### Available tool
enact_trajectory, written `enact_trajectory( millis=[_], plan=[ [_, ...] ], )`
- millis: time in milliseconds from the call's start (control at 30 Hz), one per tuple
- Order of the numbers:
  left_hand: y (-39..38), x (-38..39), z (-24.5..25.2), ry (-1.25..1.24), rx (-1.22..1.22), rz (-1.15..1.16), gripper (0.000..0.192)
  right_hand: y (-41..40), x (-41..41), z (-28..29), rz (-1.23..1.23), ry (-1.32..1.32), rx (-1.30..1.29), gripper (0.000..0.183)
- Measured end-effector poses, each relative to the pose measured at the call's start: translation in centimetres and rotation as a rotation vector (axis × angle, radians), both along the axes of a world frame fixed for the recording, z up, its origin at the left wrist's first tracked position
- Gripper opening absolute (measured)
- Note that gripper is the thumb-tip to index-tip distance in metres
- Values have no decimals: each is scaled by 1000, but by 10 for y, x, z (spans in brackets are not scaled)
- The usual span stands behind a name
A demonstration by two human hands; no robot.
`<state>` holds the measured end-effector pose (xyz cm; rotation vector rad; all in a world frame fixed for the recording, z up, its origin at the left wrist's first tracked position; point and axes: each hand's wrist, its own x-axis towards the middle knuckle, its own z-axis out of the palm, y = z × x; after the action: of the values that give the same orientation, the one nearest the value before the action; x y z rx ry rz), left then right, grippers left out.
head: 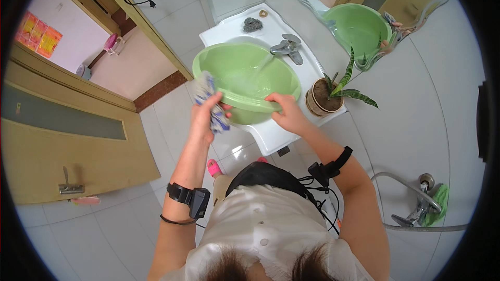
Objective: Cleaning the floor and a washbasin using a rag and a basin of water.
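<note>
A light green plastic basin [234, 66] rests tilted in the white washbasin [269, 136]. From the chrome faucet [287, 48] a stream of water runs into it, and some water lies at its bottom. My left hand [205, 115] holds a bunched white, blue and grey cloth [219, 121] at the near left of the plastic basin's rim; the cloth's upper end is blurred. With its fingers over the near rim, my right hand [287, 113] grips the plastic basin. Part of the washbasin's bowl is hidden beneath the plastic basin.
A potted snake plant [324, 97] stands on the washbasin's right corner. Behind the faucet lie a steel wool scrubber [252, 25] and a small brownish ring-shaped item [263, 13]. A mirror [351, 27] leans over the right side. An open wooden door [78, 144] is at left.
</note>
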<state>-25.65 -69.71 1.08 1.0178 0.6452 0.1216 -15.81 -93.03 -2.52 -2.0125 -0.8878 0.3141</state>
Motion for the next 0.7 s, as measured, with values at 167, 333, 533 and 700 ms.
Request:
enact_trajectory(
  millis=[167, 333, 533, 700],
  plan=[
    [32, 11, 1, -75, -114, 132, 30, -25, 27, -28, 26, -95, -19, 37],
    [0, 11, 3, 11, -2, 61, 24, -26, 33, -39, -25, -174, -229, 44],
    [0, 6, -9, -2, -6, 72, 24, -12, 40, 0, 14, -242, -120, 51],
    [-3, -2, -6, 2, -19, 106, 22, 6, 126, 13, -214, -133, -315, 57]
  ],
)
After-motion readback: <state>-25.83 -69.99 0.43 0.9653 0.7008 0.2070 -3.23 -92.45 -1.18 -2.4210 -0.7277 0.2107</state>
